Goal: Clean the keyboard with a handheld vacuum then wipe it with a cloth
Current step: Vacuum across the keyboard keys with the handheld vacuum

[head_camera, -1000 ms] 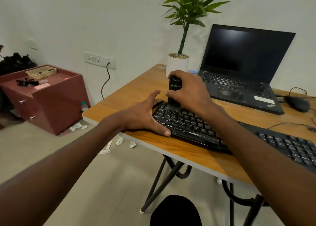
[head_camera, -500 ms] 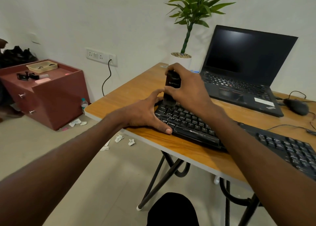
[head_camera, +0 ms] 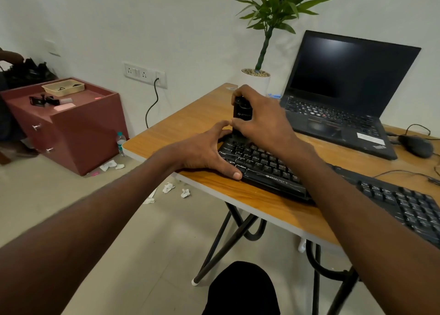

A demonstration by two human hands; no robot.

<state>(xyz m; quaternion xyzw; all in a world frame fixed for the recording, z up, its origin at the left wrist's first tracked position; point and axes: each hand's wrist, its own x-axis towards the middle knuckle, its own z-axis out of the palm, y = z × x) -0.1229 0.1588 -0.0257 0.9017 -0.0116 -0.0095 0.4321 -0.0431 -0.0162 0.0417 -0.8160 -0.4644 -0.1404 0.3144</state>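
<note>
- Vacuum [head_camera: 242,114] looked light and rigid, upright in the right hand [head_camera: 262,121], fingers wrapped round its barrel.
- Left hand [head_camera: 204,154] lay flat, bracing the keyboard [head_camera: 266,169] beneath it.

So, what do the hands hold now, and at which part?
The right hand grips the handheld vacuum round its upper body, upright on the keyboard. The left hand holds nothing; it rests open against the keyboard's left end.

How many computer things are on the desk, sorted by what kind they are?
Keyboards: 2, one under the hands, one to its right
Laptops: 1
Mice: 1
Handheld vacuums: 1, gripped by the right hand
Total: 5
</note>
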